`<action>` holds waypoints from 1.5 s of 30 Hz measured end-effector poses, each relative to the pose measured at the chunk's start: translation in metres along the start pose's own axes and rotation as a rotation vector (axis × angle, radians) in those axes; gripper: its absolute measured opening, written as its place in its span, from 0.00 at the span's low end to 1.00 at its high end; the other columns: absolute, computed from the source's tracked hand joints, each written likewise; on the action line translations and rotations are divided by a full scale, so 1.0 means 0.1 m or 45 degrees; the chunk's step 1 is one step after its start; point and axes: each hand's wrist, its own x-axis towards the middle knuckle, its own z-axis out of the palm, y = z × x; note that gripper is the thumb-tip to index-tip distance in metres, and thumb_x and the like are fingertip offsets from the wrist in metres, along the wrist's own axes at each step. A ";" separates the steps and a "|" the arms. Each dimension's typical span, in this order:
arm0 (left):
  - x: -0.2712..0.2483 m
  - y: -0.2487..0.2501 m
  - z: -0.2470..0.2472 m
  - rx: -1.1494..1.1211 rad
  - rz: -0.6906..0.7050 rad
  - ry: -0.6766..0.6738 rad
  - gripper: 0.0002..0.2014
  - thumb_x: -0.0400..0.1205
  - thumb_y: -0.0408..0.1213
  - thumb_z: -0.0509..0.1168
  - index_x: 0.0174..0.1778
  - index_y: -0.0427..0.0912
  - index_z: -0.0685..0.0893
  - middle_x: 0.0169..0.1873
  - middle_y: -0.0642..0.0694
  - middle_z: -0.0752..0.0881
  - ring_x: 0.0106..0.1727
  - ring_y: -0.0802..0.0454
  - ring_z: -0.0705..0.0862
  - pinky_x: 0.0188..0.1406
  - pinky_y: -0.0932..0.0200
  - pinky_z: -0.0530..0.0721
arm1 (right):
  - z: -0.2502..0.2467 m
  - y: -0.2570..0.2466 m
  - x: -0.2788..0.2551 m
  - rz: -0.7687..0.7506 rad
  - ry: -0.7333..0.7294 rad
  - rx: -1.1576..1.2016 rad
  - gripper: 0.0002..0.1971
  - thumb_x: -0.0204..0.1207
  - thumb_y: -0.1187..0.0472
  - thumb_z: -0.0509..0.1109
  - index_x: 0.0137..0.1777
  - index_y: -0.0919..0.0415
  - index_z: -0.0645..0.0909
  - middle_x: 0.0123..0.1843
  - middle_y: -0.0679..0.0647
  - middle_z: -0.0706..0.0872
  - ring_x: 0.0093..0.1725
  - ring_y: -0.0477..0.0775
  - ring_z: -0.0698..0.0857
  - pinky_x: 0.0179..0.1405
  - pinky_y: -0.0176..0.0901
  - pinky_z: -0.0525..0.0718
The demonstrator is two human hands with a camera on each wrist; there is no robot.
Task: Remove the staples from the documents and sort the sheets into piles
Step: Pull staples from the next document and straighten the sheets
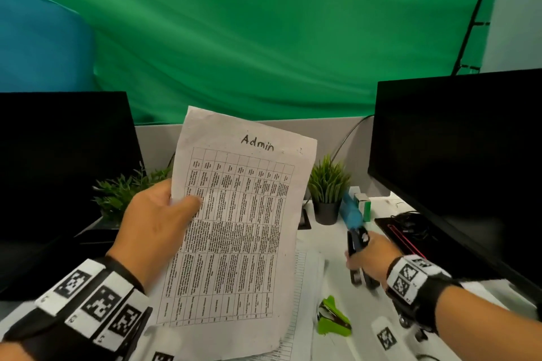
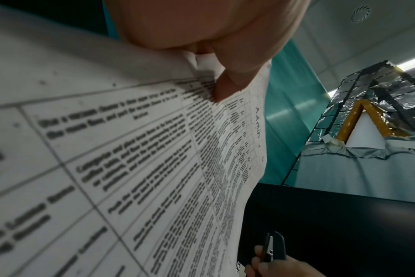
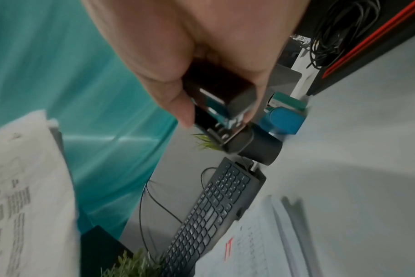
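My left hand (image 1: 164, 217) holds up a printed sheet headed "Admin" (image 1: 243, 214), thumb pinched on its left edge. The left wrist view shows the same sheet (image 2: 154, 168) close up under the thumb (image 2: 228, 82). To the right, low over the desk, my right hand (image 1: 366, 256) grips a black stapler (image 1: 355, 246); in the right wrist view the fingers (image 3: 183, 105) curl round the stapler (image 3: 223, 105). A green staple remover (image 1: 333, 318) lies on the desk between my arms. More sheets (image 1: 308, 275) lie flat under the raised one, one marked "IT" in red (image 3: 246, 243).
Black monitors stand at the left (image 1: 58, 170) and right (image 1: 457, 155). Small potted plants (image 1: 328, 187) and a blue object (image 1: 350, 211) sit at the back of the desk. A black keyboard (image 3: 213, 211) leans against the partition. Cables (image 1: 410, 223) lie under the right monitor.
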 end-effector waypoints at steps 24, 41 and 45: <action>-0.30 0.14 0.14 0.146 0.278 -0.134 0.14 0.85 0.33 0.67 0.46 0.61 0.90 0.43 0.65 0.93 0.43 0.60 0.93 0.35 0.57 0.92 | -0.63 -1.90 -0.92 -0.868 0.553 1.058 0.17 0.76 0.50 0.77 0.30 0.53 0.76 0.28 0.48 0.74 0.31 0.50 0.74 0.33 0.46 0.78; 0.08 -0.21 -0.31 -0.067 -0.350 -0.158 0.11 0.87 0.34 0.64 0.62 0.34 0.84 0.48 0.39 0.90 0.37 0.54 0.91 0.34 0.58 0.89 | -0.70 -1.10 -0.26 0.134 -0.176 0.709 0.05 0.80 0.65 0.66 0.43 0.67 0.79 0.35 0.64 0.82 0.30 0.61 0.83 0.29 0.49 0.85; 0.04 -0.44 -0.75 -0.070 -0.542 -0.003 0.10 0.88 0.30 0.62 0.64 0.34 0.81 0.47 0.36 0.87 0.29 0.63 0.88 0.26 0.71 0.85 | -0.34 -0.47 -0.03 -0.217 -0.014 -1.144 0.17 0.73 0.50 0.76 0.56 0.61 0.85 0.51 0.60 0.88 0.51 0.61 0.85 0.51 0.45 0.83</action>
